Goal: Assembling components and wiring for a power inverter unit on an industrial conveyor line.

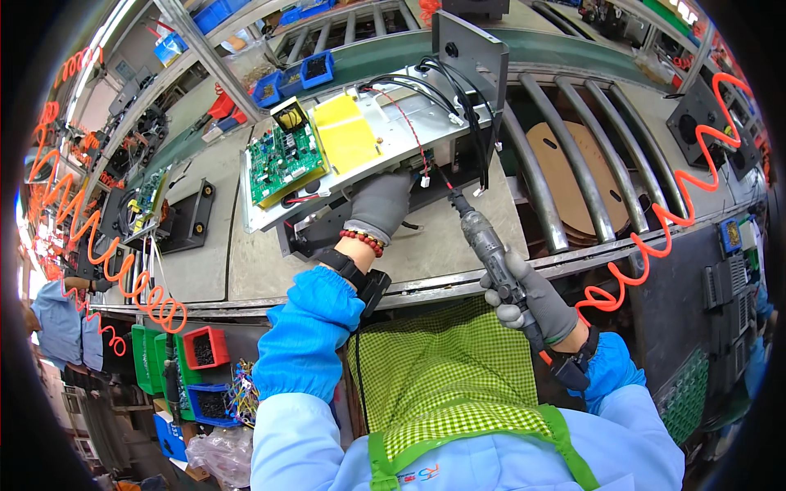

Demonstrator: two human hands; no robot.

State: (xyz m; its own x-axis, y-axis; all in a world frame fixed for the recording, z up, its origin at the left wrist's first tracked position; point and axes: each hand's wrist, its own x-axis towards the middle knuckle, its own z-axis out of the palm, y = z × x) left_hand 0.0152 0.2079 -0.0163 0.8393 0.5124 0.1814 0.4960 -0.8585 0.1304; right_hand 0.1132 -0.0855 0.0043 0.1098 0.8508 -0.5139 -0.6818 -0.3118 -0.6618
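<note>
In my right hand, which wears a grey glove, is a powered screwdriver. Its thin bit reaches up to the right end of a tilted metal chassis panel. A green circuit board and a yellow sheet are on that panel. Under the panel's near edge is my left hand, gloved too; its fingers are hidden there. Black cables with white plugs hang over the panel's right end, beside a dark upright plate. A thin red-black wire ends in a white connector near the bit.
Metal rollers lie right of the worktop, with a brown round board beneath. Orange coiled hoses hang at both sides. Another unit stands on the left. Screw bins sit below, left; a person is far left.
</note>
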